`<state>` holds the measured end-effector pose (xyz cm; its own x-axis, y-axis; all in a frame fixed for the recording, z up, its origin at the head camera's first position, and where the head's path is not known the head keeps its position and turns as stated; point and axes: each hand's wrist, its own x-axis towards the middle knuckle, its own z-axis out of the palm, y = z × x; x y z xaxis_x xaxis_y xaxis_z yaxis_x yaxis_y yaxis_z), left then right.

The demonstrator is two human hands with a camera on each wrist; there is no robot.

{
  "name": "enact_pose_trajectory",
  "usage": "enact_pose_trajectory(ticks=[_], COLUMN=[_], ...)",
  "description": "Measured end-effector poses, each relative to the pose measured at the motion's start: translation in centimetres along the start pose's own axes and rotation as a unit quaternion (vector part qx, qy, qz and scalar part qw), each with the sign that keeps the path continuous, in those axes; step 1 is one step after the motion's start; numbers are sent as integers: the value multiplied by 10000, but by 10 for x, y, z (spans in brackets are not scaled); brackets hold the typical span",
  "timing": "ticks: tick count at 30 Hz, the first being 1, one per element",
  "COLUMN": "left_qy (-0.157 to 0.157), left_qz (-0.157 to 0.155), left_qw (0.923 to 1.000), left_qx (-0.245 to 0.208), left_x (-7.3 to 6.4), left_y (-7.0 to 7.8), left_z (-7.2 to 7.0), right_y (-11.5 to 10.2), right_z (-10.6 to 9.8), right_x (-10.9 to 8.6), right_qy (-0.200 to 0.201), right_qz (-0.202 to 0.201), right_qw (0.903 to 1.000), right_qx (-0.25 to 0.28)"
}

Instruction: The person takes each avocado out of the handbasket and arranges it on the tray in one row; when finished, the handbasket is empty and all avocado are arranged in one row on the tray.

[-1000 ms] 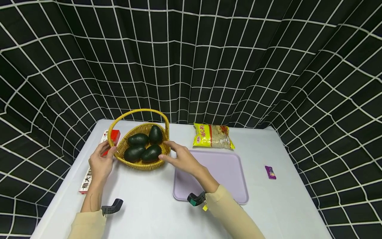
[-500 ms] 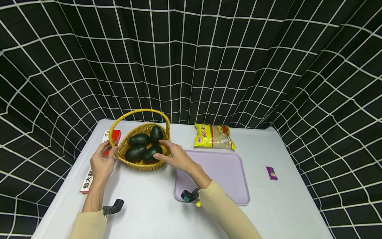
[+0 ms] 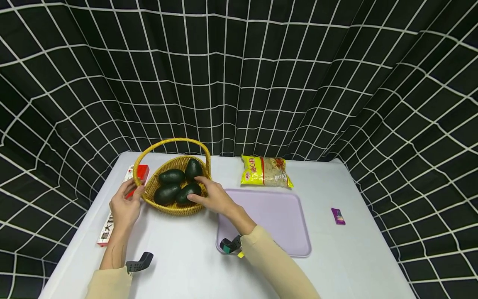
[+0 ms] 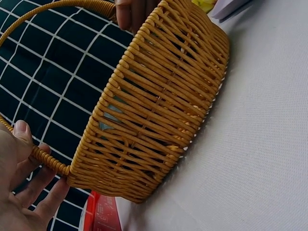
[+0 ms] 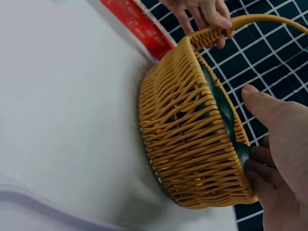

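A yellow wicker basket (image 3: 175, 210) with a tall arched handle stands at the left of the table. Several dark green avocados (image 3: 166, 194) lie in it. My left hand (image 3: 126, 205) holds the left foot of the handle; in the left wrist view its thumb and fingers are about the handle (image 4: 50, 161). Over the basket's right rim reaches my right hand (image 3: 216, 198), its thumb and index finger spread above the near-right avocado (image 3: 184, 194). In the right wrist view the right thumb (image 5: 262, 103) stands apart, while the other fingers dip inside the rim, partly hidden.
A long red and white box (image 3: 106, 230) lies beside and partly behind the left hand. To the right is a pale purple tray (image 3: 269, 220), with a yellow bag of pasta (image 3: 263, 171) behind it. A small purple packet (image 3: 337, 216) lies far right.
My right hand has moved left, from the basket's right rim to over the near-right avocado. The left hand keeps its hold on the handle, and the basket stays in place.
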<state>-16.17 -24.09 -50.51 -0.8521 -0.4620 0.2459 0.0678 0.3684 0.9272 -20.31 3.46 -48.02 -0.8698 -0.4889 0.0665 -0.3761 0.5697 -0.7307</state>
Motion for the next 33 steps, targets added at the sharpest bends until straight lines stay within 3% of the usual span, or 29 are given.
enact_pose_trajectory(ticks=[7, 17, 25, 33], left_qy=[10, 97, 123, 42], left_qz=[5, -20, -80, 14], left_qw=[9997, 9999, 9996, 9993], left_qx=[240, 128, 261, 359], left_x=[1, 3, -4, -2], left_y=[0, 2, 1, 2], left_z=[-1, 0, -5, -2], right_y=[2, 0, 0, 3], right_z=[6, 4, 14, 15], right_x=[7, 23, 24, 28], right_qy=[-16, -199, -354, -373], right_qz=[85, 0, 88, 88], right_qw=[9999, 9987, 9966, 9951], right_qx=[-90, -475, -743, -914])
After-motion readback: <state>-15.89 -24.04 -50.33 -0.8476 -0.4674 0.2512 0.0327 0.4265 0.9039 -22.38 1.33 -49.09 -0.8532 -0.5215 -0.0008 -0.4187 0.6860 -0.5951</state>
